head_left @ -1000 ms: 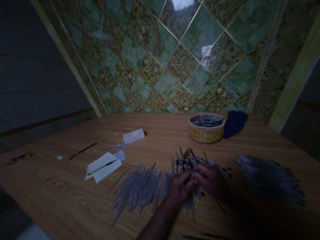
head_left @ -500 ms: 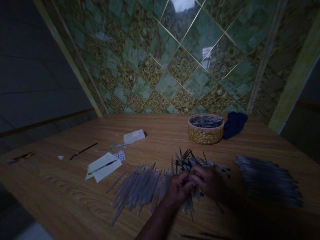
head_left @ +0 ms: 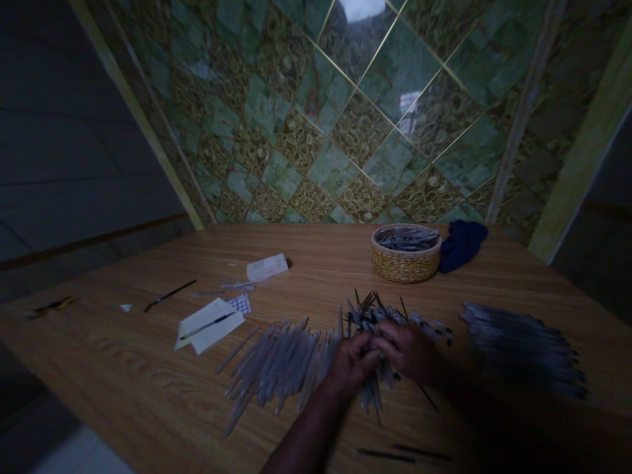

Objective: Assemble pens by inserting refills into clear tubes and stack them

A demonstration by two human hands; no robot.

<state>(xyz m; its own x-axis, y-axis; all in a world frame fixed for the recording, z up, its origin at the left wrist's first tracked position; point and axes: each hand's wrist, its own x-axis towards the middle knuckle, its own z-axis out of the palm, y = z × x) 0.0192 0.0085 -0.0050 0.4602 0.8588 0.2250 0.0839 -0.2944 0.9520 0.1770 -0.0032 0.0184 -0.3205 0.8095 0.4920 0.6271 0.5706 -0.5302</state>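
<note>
My left hand and my right hand meet with fingers pinched together over a heap of slim dark-and-pale sticks. Whatever lies between the fingertips is too small and dark to make out. To the left of my left hand spreads a pile of pale, translucent slender tubes, roughly side by side. On the far side of my right hand, a row of darker, wrapped-looking sticks lies in a neat layer. Two thin dark sticks rest near the table's front edge.
A round woven basket full of similar sticks stands at the back, beside a dark blue cloth. On the left are white paper with a thin dark stick, a small white box, a dark brush-like stick and a yellow-and-black tool.
The view has shifted slightly, so the front sticks show more fully. Both hands remain together over the heap, with only small finger movement.
</note>
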